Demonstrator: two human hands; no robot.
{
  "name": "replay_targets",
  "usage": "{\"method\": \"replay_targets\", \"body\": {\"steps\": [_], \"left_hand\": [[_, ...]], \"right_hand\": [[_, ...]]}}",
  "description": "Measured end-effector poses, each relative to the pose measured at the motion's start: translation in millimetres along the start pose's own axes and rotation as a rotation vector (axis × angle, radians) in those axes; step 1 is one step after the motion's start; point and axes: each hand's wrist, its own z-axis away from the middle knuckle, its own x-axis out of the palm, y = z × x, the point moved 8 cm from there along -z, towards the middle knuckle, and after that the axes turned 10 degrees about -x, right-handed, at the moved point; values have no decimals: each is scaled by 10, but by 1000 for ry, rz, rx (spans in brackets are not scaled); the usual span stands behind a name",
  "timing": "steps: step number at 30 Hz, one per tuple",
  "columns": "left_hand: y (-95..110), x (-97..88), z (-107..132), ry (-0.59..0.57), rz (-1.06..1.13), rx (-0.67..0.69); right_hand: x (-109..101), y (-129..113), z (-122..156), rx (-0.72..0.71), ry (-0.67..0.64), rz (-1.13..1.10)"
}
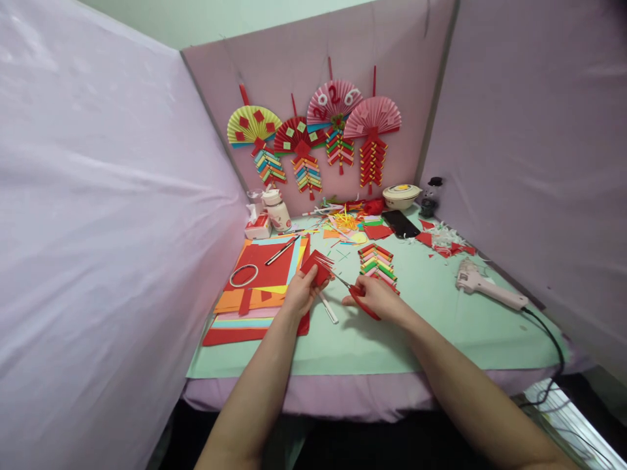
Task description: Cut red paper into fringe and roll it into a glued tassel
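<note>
My left hand (300, 292) is closed on a small red paper piece (317, 266) whose top edge is cut into a thin fringe. My right hand (375, 297) grips red-handled scissors (356, 297), their blades pointing up-left toward the fringed paper. Both hands hover over the green table mat (392, 339) near its middle. A white stick (328, 308) lies on the mat just below my left hand.
A stack of coloured paper sheets (255, 294) with a tape ring (243, 275) and a knife lies at left. A folded multicolour strip ornament (377, 261) sits beside my right hand. A glue gun (484, 287), phone (400, 223), bowl, glue bottle and paper scraps stand behind. Paper fans (313, 124) hang on the back wall.
</note>
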Motion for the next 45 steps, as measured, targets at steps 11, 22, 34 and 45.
{"method": "replay_targets", "body": {"steps": [11,22,34,45], "left_hand": [[0,11,-7,-7,-43,-18],[-52,77,27,-43,-114,-46],[-47,67,23,-34,-98,-53],[-85,102,56,-64,-141,-92]], "right_hand": [[-3,22,4,-9,-4,-3],[30,27,22,-20,-35,-28],[-20,12,1,-37,20,12],[22,21,9,-18,-28,-43]]}}
